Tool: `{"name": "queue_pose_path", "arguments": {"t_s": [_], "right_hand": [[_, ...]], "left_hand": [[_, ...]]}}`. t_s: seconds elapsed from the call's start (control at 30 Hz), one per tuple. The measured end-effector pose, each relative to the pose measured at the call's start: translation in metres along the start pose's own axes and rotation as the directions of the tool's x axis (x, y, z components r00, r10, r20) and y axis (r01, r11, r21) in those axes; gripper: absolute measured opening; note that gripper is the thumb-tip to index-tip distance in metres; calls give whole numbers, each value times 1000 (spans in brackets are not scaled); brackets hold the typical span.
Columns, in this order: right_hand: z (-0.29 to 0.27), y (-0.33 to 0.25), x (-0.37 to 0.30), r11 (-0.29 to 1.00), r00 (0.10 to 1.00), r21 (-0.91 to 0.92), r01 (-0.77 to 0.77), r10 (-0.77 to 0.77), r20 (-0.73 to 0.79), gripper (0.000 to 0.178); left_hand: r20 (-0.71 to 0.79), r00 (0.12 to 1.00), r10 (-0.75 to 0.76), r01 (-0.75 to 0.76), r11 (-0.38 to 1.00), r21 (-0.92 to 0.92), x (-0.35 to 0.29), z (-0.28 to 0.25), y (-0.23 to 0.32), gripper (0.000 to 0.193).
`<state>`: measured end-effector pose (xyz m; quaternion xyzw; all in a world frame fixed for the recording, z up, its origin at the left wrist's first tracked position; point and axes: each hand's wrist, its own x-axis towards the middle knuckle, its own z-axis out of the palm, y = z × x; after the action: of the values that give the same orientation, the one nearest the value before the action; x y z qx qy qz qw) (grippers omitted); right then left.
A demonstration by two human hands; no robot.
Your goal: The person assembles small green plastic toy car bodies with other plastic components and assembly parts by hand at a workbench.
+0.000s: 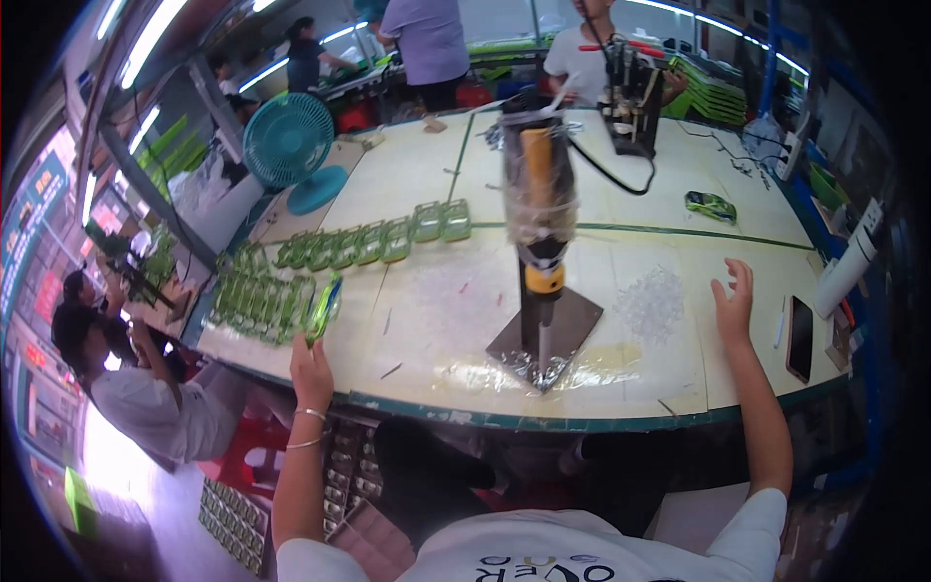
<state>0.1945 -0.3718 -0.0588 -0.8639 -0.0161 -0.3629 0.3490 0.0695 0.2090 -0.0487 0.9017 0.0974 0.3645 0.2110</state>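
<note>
My left hand [311,373] is closed on the near end of a green plastic part [325,308], which stands tilted at the table's left. Beside it lie rows of similar green parts [257,306]. My right hand [735,303] is raised over the right side of the table, fingers apart and holding nothing. Left of that hand is a loose pile of small clear pieces [650,303]. Between my hands stands an upright tool [539,184] wrapped in clear film, with a yellow and black collar. Its tip comes down over a dark square metal plate [572,325].
A teal fan [289,145] stands at the far left, and a black bench press [632,97] at the back. A phone [799,339] and a white power strip [849,257] are at the right edge. Several people work around; one sits at left [145,388]. Trays of parts [235,524] lie below.
</note>
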Motion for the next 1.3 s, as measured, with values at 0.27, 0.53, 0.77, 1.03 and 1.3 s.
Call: {"name": "queue_pose_path", "arguments": {"t_s": [0.27,0.53,0.77,1.03,1.3], "right_hand": [[-39,-199,-136,738,703,525,424,-633,323,28],[12,-267,-187,797,679,487,358,-580,449,64],[0,-252,-210,752,531,537,-382,-296,794,66],[-10,-222,-231,766,557,370,-525,-19,830,70],[-11,-218,-233,741,517,350,-573,-5,856,70]], "left_hand": [[402,905,-138,376,702,-605,-24,-60,90,14],[877,471,95,770,440,-462,-80,-69,146,18],[445,895,11,185,900,-394,-14,39,85,11],[362,842,399,-404,912,-65,-11,69,90,4],[466,739,487,-589,802,97,-3,63,95,3]]}}
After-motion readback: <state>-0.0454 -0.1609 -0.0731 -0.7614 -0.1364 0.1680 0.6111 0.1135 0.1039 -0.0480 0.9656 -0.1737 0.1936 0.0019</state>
